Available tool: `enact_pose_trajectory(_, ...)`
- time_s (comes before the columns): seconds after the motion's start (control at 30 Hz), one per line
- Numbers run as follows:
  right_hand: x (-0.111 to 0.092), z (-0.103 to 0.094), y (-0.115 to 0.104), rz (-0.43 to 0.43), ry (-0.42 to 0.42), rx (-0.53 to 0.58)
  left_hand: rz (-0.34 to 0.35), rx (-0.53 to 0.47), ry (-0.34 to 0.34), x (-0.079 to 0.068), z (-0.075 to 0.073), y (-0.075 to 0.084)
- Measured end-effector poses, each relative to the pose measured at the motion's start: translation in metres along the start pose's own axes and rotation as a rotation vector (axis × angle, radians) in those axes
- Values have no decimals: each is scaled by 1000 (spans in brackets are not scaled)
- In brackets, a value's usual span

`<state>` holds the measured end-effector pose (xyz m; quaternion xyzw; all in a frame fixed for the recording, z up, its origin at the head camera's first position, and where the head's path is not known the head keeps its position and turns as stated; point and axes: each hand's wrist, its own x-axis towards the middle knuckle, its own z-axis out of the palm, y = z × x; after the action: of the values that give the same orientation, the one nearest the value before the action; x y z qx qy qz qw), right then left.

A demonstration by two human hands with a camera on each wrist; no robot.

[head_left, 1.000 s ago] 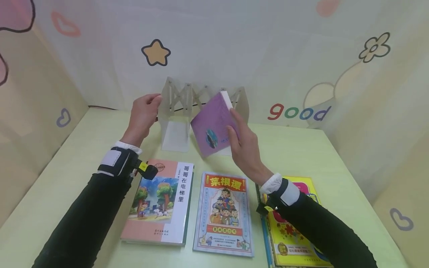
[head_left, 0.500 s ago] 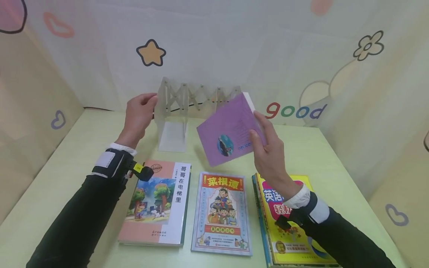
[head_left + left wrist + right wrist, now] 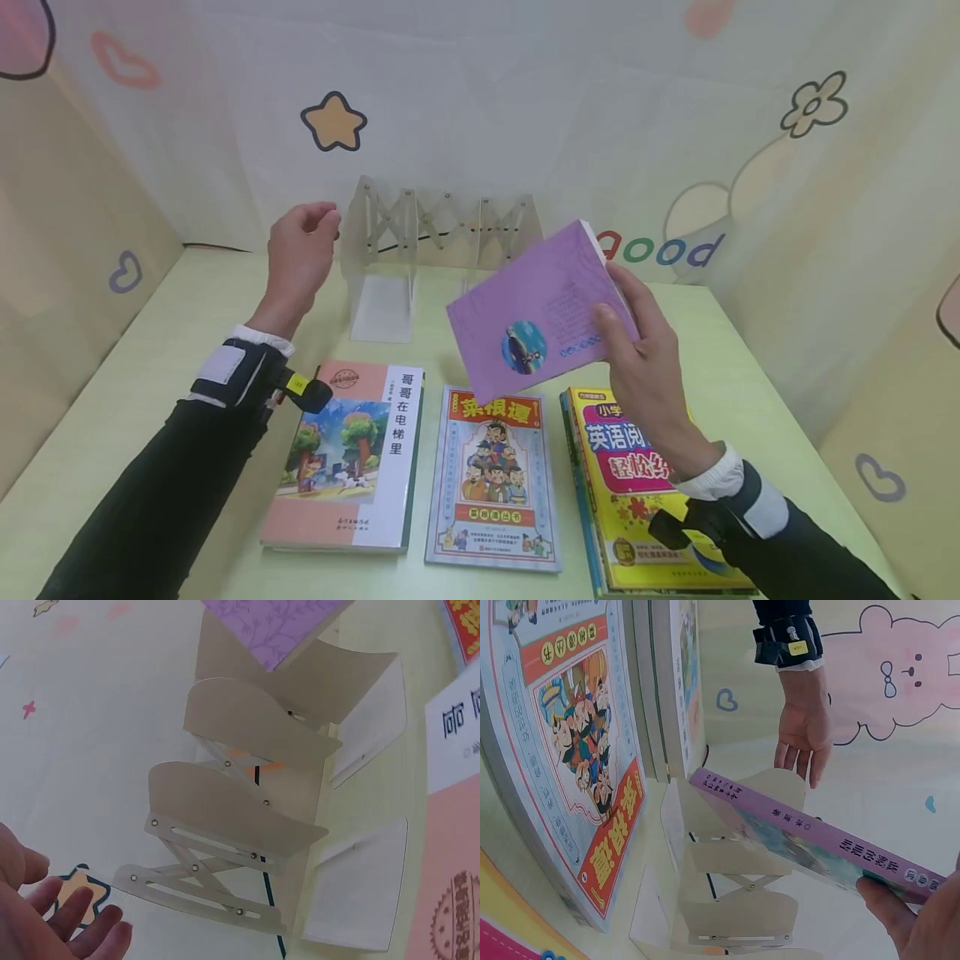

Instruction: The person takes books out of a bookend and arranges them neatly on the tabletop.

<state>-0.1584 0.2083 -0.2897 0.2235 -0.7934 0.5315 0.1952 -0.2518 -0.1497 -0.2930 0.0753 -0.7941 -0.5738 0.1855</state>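
A purple paperback book [image 3: 528, 317] is held tilted in my right hand [image 3: 648, 367], thumb on its cover and fingers behind. Its printed spine [image 3: 810, 829] shows in the right wrist view. Beyond it, at the back of the table, stands a pale expandable book rack [image 3: 381, 308] with crossed metal links. My left hand [image 3: 300, 254] is just left of the rack's end panel, a small gap between them. Seen from the left wrist, its fingers [image 3: 71, 911] are loosely spread with nothing in them.
In front lie a pink-and-white hardcover book [image 3: 341, 508], a blue-bordered paperback [image 3: 493, 542] and a stack of books with a yellow one [image 3: 637, 533] on top. A patterned curtain [image 3: 480, 100] hangs behind the rack.
My right hand has drawn the purple book away from the rack, to the right and toward me. My left hand has let go of the rack's end panel and moved slightly left.
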Motion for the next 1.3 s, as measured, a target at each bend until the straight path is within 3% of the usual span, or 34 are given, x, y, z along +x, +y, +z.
enact_pose_trajectory(0.13, -6, -7, 0, 71, -16, 28, 96, 72, 51, -10, -2, 4)
enact_pose_trajectory(0.27, -11, -12, -2, 146, -26, 54, 203, 82, 49, -24, 0, 9)
enact_pose_trajectory(0.4, -16, -16, -4, 218, -51, 72, 302, 84, -8, -45, 7, 18)
enact_pose_trajectory(0.6, -22, -17, -5, 334, -97, 178, 408, 122, -169, -86, 21, 33)
enact_pose_trajectory(0.8, -28, -15, -7, 409, -131, 345, 430, 241, -354, -128, 41, 36)
enact_pose_trajectory(1.03, -32, -11, -10, 432, -180, 457, 441, 379, -472, -169, 53, 37)
enact_pose_trajectory(1.17, -34, -7, -14, 450, -196, 516, 468, 480, -537, -186, 54, 39)
enact_pose_trajectory(1.3, -37, -2, -19, 482, -199, 514, 481, 510, -595, -195, 56, 37)
